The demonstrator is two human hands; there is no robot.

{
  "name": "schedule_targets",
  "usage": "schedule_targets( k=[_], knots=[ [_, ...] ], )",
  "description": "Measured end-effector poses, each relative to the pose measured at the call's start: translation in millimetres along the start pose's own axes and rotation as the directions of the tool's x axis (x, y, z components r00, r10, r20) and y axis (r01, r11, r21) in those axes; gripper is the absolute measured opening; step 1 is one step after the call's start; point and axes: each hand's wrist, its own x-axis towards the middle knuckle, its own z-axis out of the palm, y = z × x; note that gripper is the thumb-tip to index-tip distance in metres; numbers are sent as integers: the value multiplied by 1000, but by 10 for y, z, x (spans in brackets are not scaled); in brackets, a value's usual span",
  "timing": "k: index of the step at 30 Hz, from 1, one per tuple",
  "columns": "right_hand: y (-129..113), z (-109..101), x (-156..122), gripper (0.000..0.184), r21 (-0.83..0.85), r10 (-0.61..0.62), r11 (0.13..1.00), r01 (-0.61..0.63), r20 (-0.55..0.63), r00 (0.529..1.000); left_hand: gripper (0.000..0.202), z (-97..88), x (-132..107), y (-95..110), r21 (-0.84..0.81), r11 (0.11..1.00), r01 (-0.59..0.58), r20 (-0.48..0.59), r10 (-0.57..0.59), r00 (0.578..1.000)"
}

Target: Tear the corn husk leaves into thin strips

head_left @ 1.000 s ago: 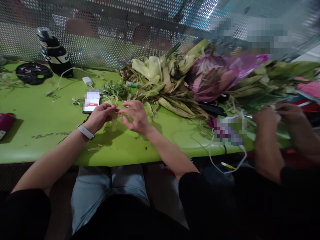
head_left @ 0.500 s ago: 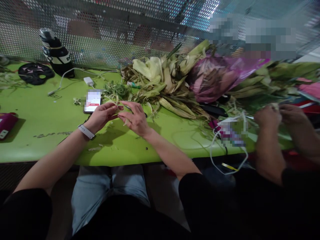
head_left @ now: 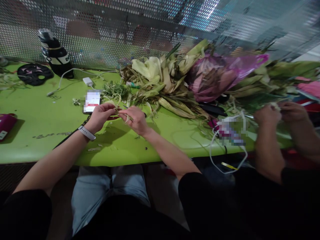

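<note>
My left hand (head_left: 100,115), with a white watch on the wrist, pinches one end of a thin pale leaf strip (head_left: 121,113) just above the green table (head_left: 37,133). My right hand (head_left: 135,119) pinches the other end, fingers curled, right beside the left. Both hands hover in front of a phone (head_left: 92,101) lying screen up on the table. A big heap of green and dried leaves (head_left: 162,83) lies just behind my right hand.
A co-worker's two hands (head_left: 280,113) handle leaves at the right edge. A pink plastic bag (head_left: 215,78) sits on the heap. A white charger and cable (head_left: 87,81), a black bottle (head_left: 55,53) and a round black holder (head_left: 33,73) stand at the back left.
The strip that hung down from my fingers a second ago is now drawn level between them. My right hand has closed from spread fingers into a pinch.
</note>
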Motion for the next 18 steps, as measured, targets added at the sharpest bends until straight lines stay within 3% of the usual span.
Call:
schedule_targets(
  k=[7, 14, 18],
  knots=[
    [-11, -56, 66, 30, 163, 186, 972, -167, -108, 977, 4, 4, 1, -19, 150, 987, -56, 36, 51, 998],
    [35, -25, 68, 42, 353, 360, 861, -365, 83, 929, 5, -48, 12, -37, 267, 943, -200, 120, 173, 978],
    [-3, 4, 50, 46, 386, 401, 836, -390, 56, 914, 3, -27, -10, -26, 181, 969, -169, 150, 142, 978]
  ],
)
